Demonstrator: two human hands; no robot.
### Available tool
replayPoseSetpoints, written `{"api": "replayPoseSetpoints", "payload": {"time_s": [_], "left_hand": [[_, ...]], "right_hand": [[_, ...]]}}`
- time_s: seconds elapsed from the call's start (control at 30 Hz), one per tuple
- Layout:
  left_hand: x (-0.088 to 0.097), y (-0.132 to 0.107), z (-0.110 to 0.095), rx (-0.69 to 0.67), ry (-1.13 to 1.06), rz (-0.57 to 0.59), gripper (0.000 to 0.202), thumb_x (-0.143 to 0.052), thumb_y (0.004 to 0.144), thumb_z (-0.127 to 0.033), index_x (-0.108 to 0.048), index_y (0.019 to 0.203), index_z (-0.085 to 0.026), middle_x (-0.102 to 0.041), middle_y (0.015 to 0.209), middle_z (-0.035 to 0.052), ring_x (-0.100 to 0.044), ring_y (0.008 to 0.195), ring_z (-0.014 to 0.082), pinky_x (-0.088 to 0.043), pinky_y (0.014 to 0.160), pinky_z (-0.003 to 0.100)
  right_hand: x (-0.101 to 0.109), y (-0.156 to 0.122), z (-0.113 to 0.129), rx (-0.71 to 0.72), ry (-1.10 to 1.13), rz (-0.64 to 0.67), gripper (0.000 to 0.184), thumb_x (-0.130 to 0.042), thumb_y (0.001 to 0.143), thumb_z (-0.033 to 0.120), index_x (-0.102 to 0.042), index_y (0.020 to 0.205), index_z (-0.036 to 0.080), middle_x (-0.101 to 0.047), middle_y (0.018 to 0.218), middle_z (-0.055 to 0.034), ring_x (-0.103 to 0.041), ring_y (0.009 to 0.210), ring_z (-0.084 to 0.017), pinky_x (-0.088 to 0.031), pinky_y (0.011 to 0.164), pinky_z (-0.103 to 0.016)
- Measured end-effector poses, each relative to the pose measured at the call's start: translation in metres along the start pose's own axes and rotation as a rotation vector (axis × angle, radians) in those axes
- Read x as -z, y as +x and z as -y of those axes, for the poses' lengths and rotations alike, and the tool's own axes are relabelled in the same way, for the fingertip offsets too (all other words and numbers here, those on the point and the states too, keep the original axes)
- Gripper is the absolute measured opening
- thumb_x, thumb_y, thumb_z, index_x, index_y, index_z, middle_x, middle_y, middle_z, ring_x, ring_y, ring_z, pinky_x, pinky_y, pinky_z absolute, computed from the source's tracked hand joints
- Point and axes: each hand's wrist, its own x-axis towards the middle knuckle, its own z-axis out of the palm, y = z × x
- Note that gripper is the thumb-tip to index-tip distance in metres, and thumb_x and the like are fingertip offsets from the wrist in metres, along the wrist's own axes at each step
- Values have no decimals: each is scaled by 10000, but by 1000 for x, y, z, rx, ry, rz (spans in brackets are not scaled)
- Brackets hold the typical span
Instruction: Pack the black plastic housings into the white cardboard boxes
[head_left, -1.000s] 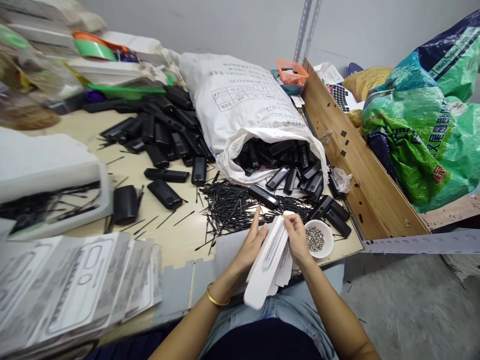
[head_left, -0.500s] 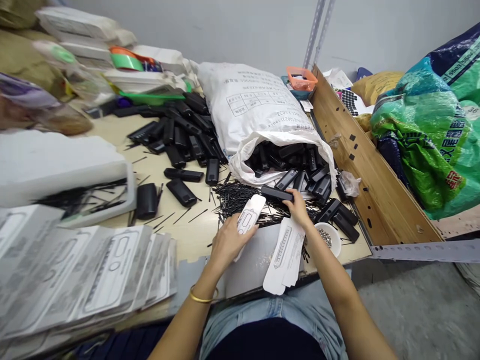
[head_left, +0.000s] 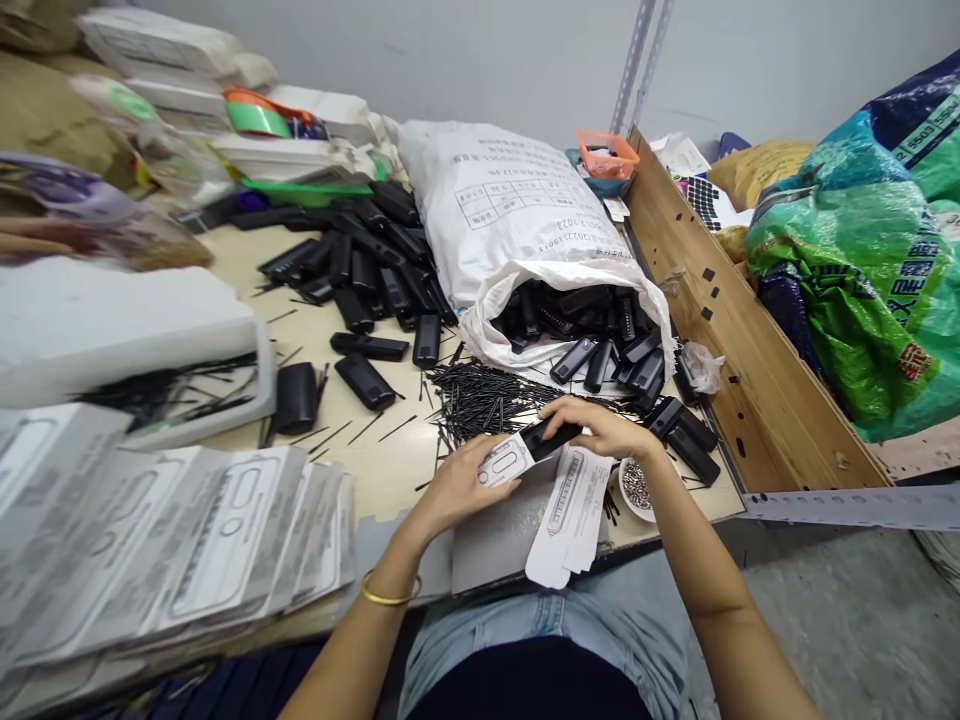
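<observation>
My left hand (head_left: 466, 482) is closed around a white printed card sleeve (head_left: 504, 461). Closed on a black plastic case (head_left: 546, 440), my right hand (head_left: 592, 428) holds it against the sleeve's far end, where the two meet; how deep the case sits inside is hard to see. Flat printed sleeves (head_left: 568, 515) lie overlapping just below my right hand. Thin black sticks (head_left: 484, 405) are heaped beyond both hands. A white bowl of small metal pieces (head_left: 636, 487) stands beside my right forearm.
A white woven sack (head_left: 517, 190) spills black cases in front of me. More black cases (head_left: 364, 265) pile to its left. Filled printed packs (head_left: 225, 530) and a white tray (head_left: 262, 385) occupy the left side. A wooden board (head_left: 735, 330) edges the table on the right.
My right hand has brought the black case left and down to the end of the card sleeve. My left hand has turned the sleeve flatter to meet it.
</observation>
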Motion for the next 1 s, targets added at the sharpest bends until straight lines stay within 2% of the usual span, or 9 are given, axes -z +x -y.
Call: {"api": "replayPoseSetpoints", "payload": {"time_s": [0.13,0.2,0.27,0.33,0.57,0.77,0.87,0.93,1.0], "left_hand": [[-7,0,-9,25,-93,-91,603,-630,735,-384,-465,1280,-183,-586,1212,123,-575,1076,284,-451,930,411],[-10,-1,-11,49,-155,-156,676,-613,763,-365,-363,1366,-189,-522,1310,136,-531,1162,288,-414,989,434],[-15,-3,-11,26,-211,-225,747,-614,775,-341,-267,1424,-213,-416,1419,135,-448,1265,291,-356,1054,451],[-21,-5,-12,-22,-256,-285,787,-637,765,-318,-238,1439,-245,-347,1471,118,-377,1326,288,-307,1094,462],[-38,-4,-15,-22,-326,-383,738,-656,770,-291,-296,1415,-277,-420,1428,100,-431,1294,265,-355,1073,459],[-45,-3,-30,-90,-262,-429,745,-641,786,-248,-268,1430,-274,-382,1456,103,-368,1340,259,-302,1112,463],[-52,1,-35,-143,-242,-426,757,-623,794,-229,-232,1441,-267,-359,1467,111,-343,1354,256,-300,1112,456],[-56,3,-37,-180,-233,-426,752,-605,800,-207,-219,1441,-269,-358,1463,112,-338,1356,252,-296,1110,456],[-60,5,-36,-193,-244,-428,738,-598,798,-194,-225,1431,-268,-367,1451,114,-345,1349,252,-293,1106,462]], "right_hand": [[-19,10,-19,-121,-18,-269,389,-528,856,207,-512,1244,236,-528,1299,-72,-496,1186,-176,-407,957,-328],[-29,13,-41,-417,-132,-481,244,-472,897,250,-582,1106,187,-625,1108,-88,-571,1031,-176,-435,872,-309],[-38,15,-62,-708,-287,-515,113,-558,845,232,-627,885,152,-655,943,-109,-587,940,-206,-427,833,-321],[-44,16,-76,-807,-340,-489,46,-638,760,166,-613,725,149,-657,850,-116,-590,899,-225,-418,811,-327],[-33,3,-74,-708,-210,-637,87,-540,806,210,-583,738,176,-637,811,-47,-597,817,-169,-447,768,-283],[-28,-8,-2,-220,650,-1045,531,-616,792,318,-326,1236,295,-625,738,58,-594,565,-120,-497,571,-256],[-39,-8,33,-162,483,-1053,338,-612,816,280,-471,1124,280,-617,744,44,-595,632,-123,-493,625,-264],[-47,-10,44,-155,242,-934,108,-593,836,259,-597,942,242,-635,767,9,-595,740,-147,-483,714,-297],[-53,-13,43,-150,92,-796,111,-548,868,248,-648,826,223,-651,837,-22,-583,848,-168,-458,814,-334]]}}
